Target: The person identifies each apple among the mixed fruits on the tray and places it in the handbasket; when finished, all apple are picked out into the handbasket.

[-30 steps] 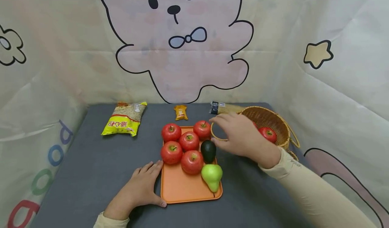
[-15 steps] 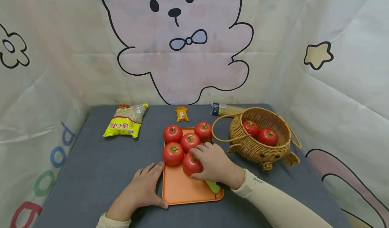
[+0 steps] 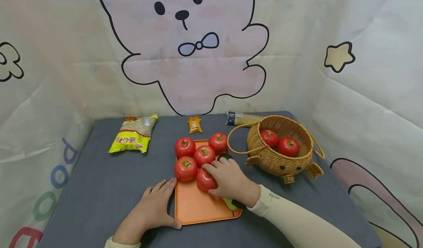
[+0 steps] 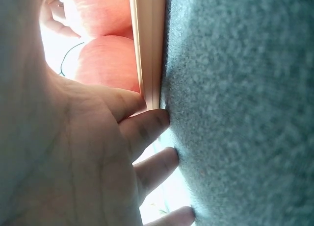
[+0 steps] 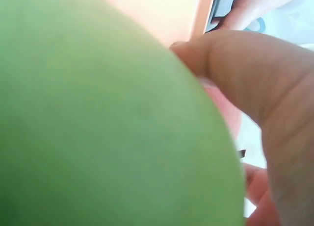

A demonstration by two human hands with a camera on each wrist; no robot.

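Note:
Several red apples, an avocado (image 3: 226,156) and a green pear (image 3: 230,204) lie on an orange tray (image 3: 195,207). My right hand (image 3: 231,180) reaches over the pear and grips the front-right apple (image 3: 205,182), thumb on its near side and fingers on its far side. The pear (image 5: 122,123) fills much of the right wrist view, with my thumb (image 5: 230,69) beside it. My left hand (image 3: 150,207) lies spread at the tray's left side, fingertips at the rim and thumb by the near corner. In the left wrist view its fingers (image 4: 147,130) meet the tray wall (image 4: 148,49).
Right of the tray stands a wicker basket (image 3: 264,160) with two apples (image 3: 288,147) inside and a loop handle leaning toward the tray. Along the back lie a yellow food bag (image 3: 132,137), a small orange packet (image 3: 195,125) and a pack of noodles (image 3: 242,119).
My right hand has come from beside the basket, left and down to the front-right apple, and now grips it. The left hand has stayed at the tray. The view has shifted slightly.

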